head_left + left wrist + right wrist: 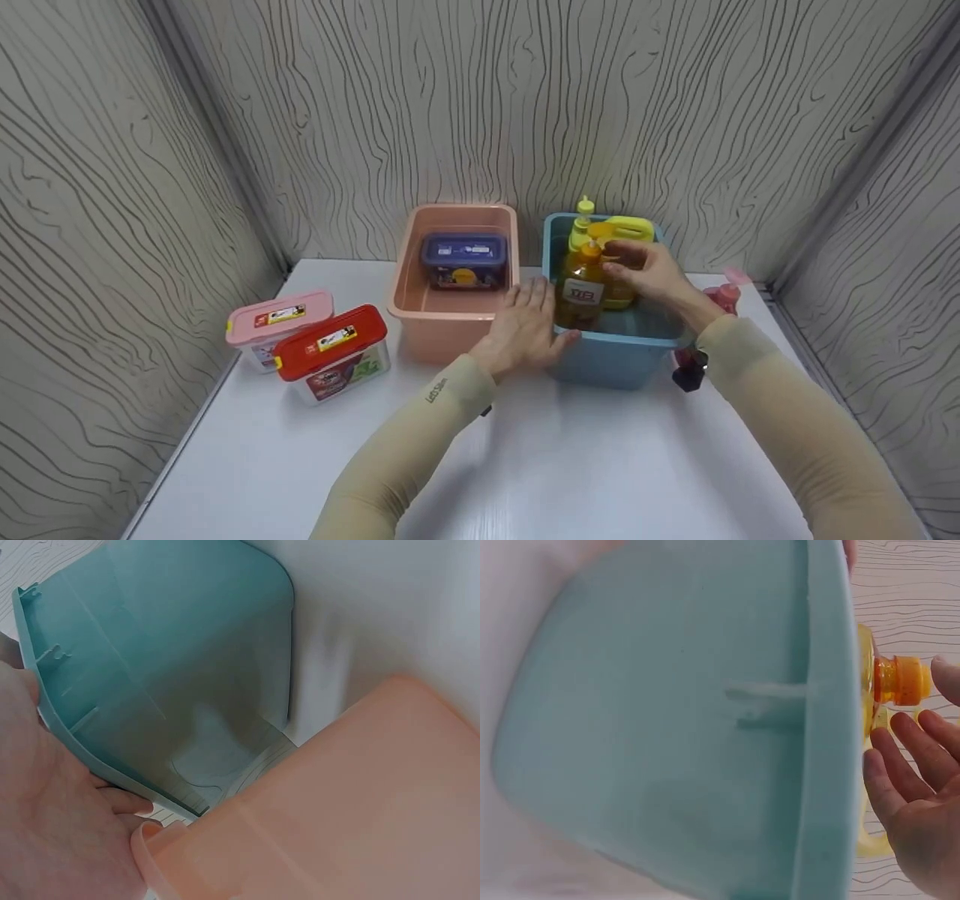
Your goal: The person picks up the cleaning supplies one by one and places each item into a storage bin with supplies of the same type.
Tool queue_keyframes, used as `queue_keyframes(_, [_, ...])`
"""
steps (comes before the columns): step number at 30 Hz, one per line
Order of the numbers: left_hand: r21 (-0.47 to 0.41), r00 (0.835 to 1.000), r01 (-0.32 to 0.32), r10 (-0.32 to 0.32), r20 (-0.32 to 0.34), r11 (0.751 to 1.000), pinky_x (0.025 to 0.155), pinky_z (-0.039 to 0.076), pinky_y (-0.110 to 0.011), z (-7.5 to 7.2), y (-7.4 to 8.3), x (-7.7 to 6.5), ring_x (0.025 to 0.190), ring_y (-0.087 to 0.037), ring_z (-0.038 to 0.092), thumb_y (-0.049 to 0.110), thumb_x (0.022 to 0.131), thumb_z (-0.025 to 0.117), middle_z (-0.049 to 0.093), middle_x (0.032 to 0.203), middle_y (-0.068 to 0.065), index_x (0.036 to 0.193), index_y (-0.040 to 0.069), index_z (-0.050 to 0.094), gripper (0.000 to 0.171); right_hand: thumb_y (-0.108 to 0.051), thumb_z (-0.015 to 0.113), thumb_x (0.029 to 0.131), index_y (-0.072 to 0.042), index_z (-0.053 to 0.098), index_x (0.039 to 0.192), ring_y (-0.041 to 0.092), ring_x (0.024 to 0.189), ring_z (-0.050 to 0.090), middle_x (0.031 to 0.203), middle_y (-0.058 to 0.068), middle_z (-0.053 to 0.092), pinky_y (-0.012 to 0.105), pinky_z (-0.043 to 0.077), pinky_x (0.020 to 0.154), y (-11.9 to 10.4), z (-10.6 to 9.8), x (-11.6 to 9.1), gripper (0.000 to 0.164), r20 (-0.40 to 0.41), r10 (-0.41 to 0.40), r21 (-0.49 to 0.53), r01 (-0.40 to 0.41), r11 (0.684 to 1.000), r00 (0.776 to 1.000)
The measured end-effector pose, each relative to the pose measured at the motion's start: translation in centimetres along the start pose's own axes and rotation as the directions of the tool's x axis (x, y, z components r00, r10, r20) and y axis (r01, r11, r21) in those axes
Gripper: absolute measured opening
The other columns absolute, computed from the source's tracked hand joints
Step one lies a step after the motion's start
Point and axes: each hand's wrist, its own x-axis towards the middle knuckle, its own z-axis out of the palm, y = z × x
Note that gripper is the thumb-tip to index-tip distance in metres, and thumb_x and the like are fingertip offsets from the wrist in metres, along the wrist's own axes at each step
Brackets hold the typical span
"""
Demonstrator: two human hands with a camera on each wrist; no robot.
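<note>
Work surface: white desk (585,465), wood-grain panels (465,105) along the far, left and right edges.
Blue bin (607,364): toward the far edge of the desk, right of centre.
Pink bin (442,341): just left of the blue bin, toward the far edge; a narrow gap separates the two.
Amber bottle (579,310): inside the blue bin, toward its near left corner; orange cap above rim level, pale label facing the near edge of the desk.
Right hand (651,271): over the blue bin, just right of the amber bottle's cap.
Right grip: thumb and fingers spread, slightly bent, nothing pinched; the right wrist view shows the thumb just beside the cap, with the fingertips near the bottle's neck.
Left hand (523,330): at the gap between the bins, against the left rim of the blue bin; contact with the pink bin cannot be told.
Left grip: fingers extended, thumb set apart at the near left corner of the blue bin; nothing gripped.
Other blue bin contents: yellow pump bottle (579,234), far left corner; yellow jug (636,223) with handle, far side, partly hidden.
Pink bin contents: navy lidded box (465,262).
Left edge of desk: pink-lidded box (274,330) and red-lidded box (334,352), side by side.
Right edge of desk: pink bottle (726,296), partly hidden by the right sleeve (795,405).
</note>
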Motion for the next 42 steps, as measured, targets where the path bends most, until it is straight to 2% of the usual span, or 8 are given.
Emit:
queue_keyframes(9, [-0.007, 1.0, 0.013, -0.013, 0.004, 1.0, 0.147, 0.014, -0.051, 0.3, 0.1, -0.1, 0.179, -0.034, 0.018, 0.077, 0.111, 0.025, 0.014, 0.191, -0.014, 0.18, 0.006, 0.016, 0.1, -0.036, 0.073, 0.111, -0.006, 0.061, 0.157, 0.042, 0.148, 0.063, 0.161, 0.02, 0.062, 0.062, 0.047, 0.131, -0.6, -1.0, -0.9, 0.056, -0.017, 0.075, -0.1, -0.077, 0.992, 0.997])
queue_keyframes(15, [-0.013, 1.0, 0.008, -0.008, 0.003, 1.0, 0.147, 0.015, -0.052, 0.3, -0.1, -0.1, 0.179, -0.035, 0.019, 0.076, 0.112, 0.026, 0.015, 0.191, -0.015, 0.18, 0.005, 0.017, 0.099, -0.039, 0.072, 0.112, -0.004, 0.064, 0.153, 0.039, 0.139, 0.069, 0.153, 0.021, 0.068, 0.056, 0.055, 0.125, -0.8, -1.5, -1.6, 0.054, -0.035, 0.035, -0.177, -0.04, 0.983, 0.999])
queue_keyframes(19, [-0.028, 1.0, -0.004, 0.004, 0.0, 1.0, 0.147, 0.015, -0.053, 0.3, -0.2, -0.1, 0.178, -0.037, 0.019, 0.076, 0.112, 0.027, 0.016, 0.191, -0.016, 0.18, 0.004, 0.017, 0.099, -0.04, 0.072, 0.112, -0.004, 0.065, 0.153, 0.036, 0.134, 0.071, 0.149, 0.021, 0.071, 0.027, 0.062, 0.109, -1.0, -2.0, -2.1, 0.055, -0.036, 0.01, -0.231, -0.018, 0.973, 0.999])
queue_keyframes(21, [-0.034, 1.0, -0.007, 0.007, -0.002, 0.999, 0.147, 0.015, -0.053, 0.4, -0.1, -0.1, 0.178, -0.037, 0.02, 0.076, 0.112, 0.027, 0.016, 0.191, -0.016, 0.18, 0.004, 0.017, 0.1, -0.042, 0.072, 0.111, -0.005, 0.065, 0.153, 0.034, 0.133, 0.07, 0.148, 0.019, 0.072, 0.013, 0.057, 0.099, -1.1, -2.3, -2.5, 0.056, -0.031, 0.027, -0.243, -0.033, 0.969, 0.999])
queue_keyframes(23, [-0.04, 1.0, -0.009, 0.009, -0.003, 0.999, 0.147, 0.015, -0.053, 0.4, 0.0, -0.1, 0.178, -0.037, 0.019, 0.076, 0.112, 0.027, 0.016, 0.191, -0.017, 0.18, 0.004, 0.017, 0.099, -0.041, 0.073, 0.111, -0.006, 0.065, 0.152, 0.033, 0.134, 0.07, 0.148, 0.018, 0.073, 0.007, 0.053, 0.093, -1.3, -2.6, -2.9, 0.055, -0.021, 0.04, -0.251, -0.044, 0.967, 0.999])
queue_keyframes(26, [-0.041, 1.0, -0.01, 0.01, -0.004, 0.999, 0.147, 0.015, -0.053, 0.4, 0.0, 0.0, 0.178, -0.037, 0.019, 0.075, 0.112, 0.027, 0.016, 0.19, -0.017, 0.18, 0.004, 0.017, 0.099, -0.04, 0.073, 0.11, -0.007, 0.066, 0.151, 0.033, 0.132, 0.07, 0.146, 0.017, 0.074, 0.006, 0.052, 0.091, -1.6, -3.1, -3.4, 0.053, -0.009, 0.043, -0.277, -0.044, 0.96, 0.999])
queue_keyframes(34, [-0.04, 1.0, -0.011, 0.01, -0.009, 0.999, 0.147, 0.015, -0.052, 0.2, 0.0, 0.0, 0.179, -0.037, 0.019, 0.075, 0.113, 0.027, 0.016, 0.19, -0.017, 0.179, 0.003, 0.018, 0.099, -0.037, 0.075, 0.11, -0.007, 0.072, 0.143, 0.029, 0.123, 0.072, 0.135, 0.014, 0.079, 0.011, 0.051, 0.093, -2.0, -3.9, -5.0, 0.045, 0.015, -0.037, -0.382, 0.04, 0.923, 0.999])
queue_keyframes(42, [-0.026, 1.0, -0.004, 0.004, -0.003, 1.0, 0.147, 0.014, -0.053, 0.2, -0.1, 0.0, 0.179, -0.036, 0.018, 0.075, 0.113, 0.028, 0.016, 0.19, -0.017, 0.18, 0.003, 0.016, 0.099, -0.032, 0.076, 0.108, -0.007, 0.072, 0.142, 0.032, 0.118, 0.072, 0.132, 0.016, 0.079, 0.022, 0.055, 0.092, -1.6, -4.3, -6.3, 0.042, 0.002, -0.019, -0.445, 0.018, 0.896, 1.0])
